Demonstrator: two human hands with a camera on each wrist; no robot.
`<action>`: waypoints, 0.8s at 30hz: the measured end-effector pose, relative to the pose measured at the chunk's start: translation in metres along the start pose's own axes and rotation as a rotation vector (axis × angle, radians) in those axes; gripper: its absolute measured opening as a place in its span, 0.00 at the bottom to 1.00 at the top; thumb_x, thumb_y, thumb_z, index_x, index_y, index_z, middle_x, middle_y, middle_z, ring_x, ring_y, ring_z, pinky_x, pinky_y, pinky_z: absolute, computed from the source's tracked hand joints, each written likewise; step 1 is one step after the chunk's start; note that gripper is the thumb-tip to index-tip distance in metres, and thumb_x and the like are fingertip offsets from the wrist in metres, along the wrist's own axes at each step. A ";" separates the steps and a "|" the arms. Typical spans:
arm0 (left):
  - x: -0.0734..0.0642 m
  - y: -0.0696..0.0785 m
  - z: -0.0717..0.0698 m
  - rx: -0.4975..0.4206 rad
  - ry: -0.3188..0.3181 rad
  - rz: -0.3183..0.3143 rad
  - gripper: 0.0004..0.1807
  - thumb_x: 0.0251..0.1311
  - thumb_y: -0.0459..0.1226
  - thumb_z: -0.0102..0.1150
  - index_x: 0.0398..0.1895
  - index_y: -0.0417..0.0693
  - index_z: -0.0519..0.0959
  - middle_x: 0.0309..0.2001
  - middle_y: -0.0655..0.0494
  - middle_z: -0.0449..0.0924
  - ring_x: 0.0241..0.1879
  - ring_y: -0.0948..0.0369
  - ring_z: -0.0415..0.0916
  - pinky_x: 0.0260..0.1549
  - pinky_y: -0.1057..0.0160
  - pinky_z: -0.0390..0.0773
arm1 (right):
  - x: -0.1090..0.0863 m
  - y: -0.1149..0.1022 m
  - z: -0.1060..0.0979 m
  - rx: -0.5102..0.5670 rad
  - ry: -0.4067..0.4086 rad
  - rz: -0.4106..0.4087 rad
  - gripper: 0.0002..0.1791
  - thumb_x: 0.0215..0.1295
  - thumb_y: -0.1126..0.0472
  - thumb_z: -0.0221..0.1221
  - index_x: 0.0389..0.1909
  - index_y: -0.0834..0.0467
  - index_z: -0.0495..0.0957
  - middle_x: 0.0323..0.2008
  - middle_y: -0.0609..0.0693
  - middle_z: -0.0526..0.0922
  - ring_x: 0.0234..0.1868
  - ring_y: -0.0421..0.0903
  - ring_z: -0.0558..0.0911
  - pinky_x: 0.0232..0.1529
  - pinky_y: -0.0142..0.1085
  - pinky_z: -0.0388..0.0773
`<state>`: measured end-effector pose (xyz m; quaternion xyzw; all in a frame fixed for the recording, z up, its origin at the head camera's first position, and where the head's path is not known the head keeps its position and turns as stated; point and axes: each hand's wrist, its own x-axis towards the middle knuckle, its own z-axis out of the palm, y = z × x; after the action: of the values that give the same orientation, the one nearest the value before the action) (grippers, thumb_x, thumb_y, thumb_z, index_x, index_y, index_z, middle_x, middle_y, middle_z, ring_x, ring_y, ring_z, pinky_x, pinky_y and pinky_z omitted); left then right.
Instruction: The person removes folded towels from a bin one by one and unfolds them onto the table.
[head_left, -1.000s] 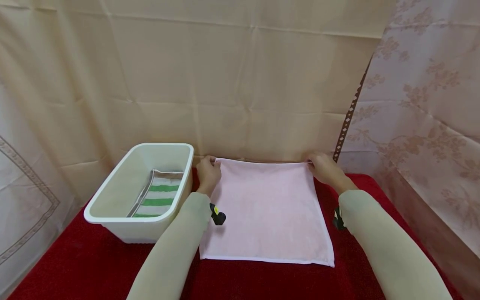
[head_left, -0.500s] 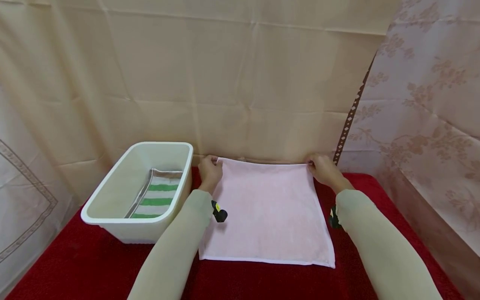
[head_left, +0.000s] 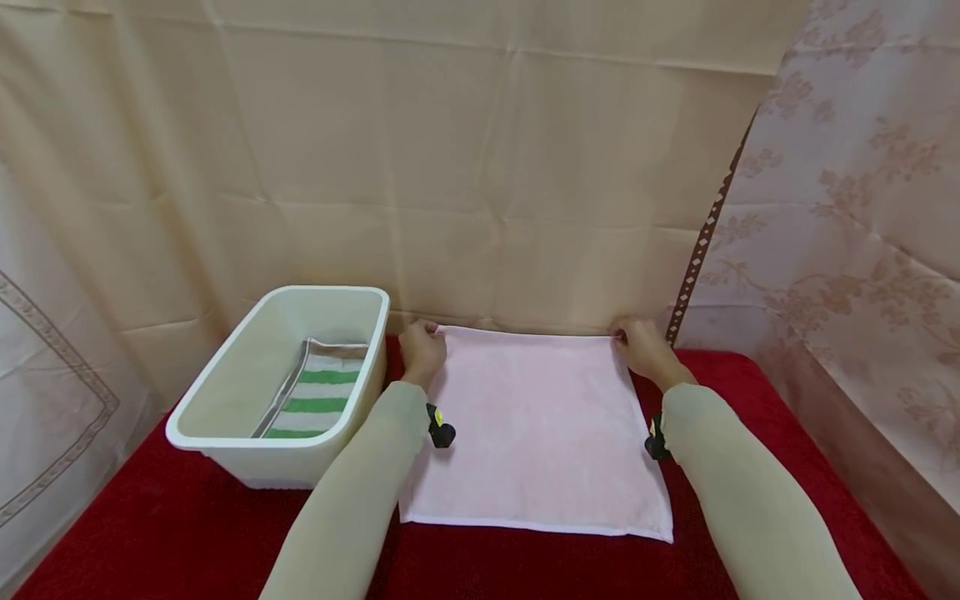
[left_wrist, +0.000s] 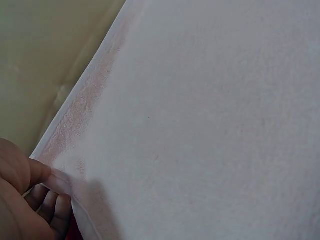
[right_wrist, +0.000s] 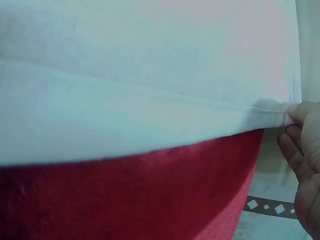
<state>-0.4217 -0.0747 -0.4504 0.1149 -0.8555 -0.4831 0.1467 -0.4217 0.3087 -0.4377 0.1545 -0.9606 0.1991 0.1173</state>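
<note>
A pale pink towel (head_left: 536,433) with a white hem spreads over the red-covered table, its far edge drawn straight between both hands. At the far left corner my left hand (head_left: 423,350) pinches the hem between thumb and fingers; the left wrist view shows this left hand (left_wrist: 30,195) close up at the corner. My right hand (head_left: 643,348) pinches the far right corner. In the right wrist view the towel's side edge hangs above the red cloth, with the right hand (right_wrist: 305,145) gripping its corner by thumb and forefinger.
A white plastic tub (head_left: 277,454) stands left of the towel, close to my left forearm. Inside it lies a green-and-white striped cloth (head_left: 322,392). A beige curtain (head_left: 450,167) hangs right behind the red table cover (head_left: 187,533); a floral curtain (head_left: 862,208) is at the right.
The towel's far edge and both hands have come slightly nearer to me. My right hand and forearm have shifted a little left. Both corners stay pinched throughout.
</note>
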 end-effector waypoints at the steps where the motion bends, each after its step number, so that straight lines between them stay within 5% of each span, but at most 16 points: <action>1: 0.000 -0.001 0.000 0.007 -0.002 -0.012 0.07 0.67 0.31 0.59 0.43 0.37 0.84 0.40 0.43 0.83 0.44 0.48 0.78 0.48 0.52 0.78 | 0.000 0.001 0.002 0.001 -0.001 -0.005 0.08 0.67 0.74 0.58 0.43 0.70 0.83 0.41 0.64 0.85 0.43 0.60 0.82 0.51 0.55 0.80; 13: 0.002 -0.006 0.001 0.035 -0.022 -0.061 0.12 0.65 0.29 0.53 0.46 0.40 0.84 0.43 0.43 0.84 0.48 0.46 0.79 0.53 0.50 0.78 | -0.003 0.008 0.014 0.014 0.067 0.022 0.07 0.62 0.74 0.59 0.39 0.70 0.82 0.35 0.64 0.85 0.38 0.59 0.81 0.46 0.55 0.79; 24: -0.005 -0.006 -0.004 0.086 -0.035 -0.042 0.14 0.58 0.28 0.55 0.46 0.39 0.83 0.43 0.43 0.84 0.51 0.43 0.80 0.54 0.50 0.78 | -0.003 0.006 0.017 0.028 0.008 0.226 0.08 0.67 0.68 0.62 0.45 0.67 0.80 0.39 0.64 0.83 0.41 0.59 0.79 0.48 0.53 0.79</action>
<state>-0.4153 -0.0788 -0.4541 0.1305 -0.8753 -0.4508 0.1167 -0.4239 0.3080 -0.4560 0.0462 -0.9685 0.2252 0.0958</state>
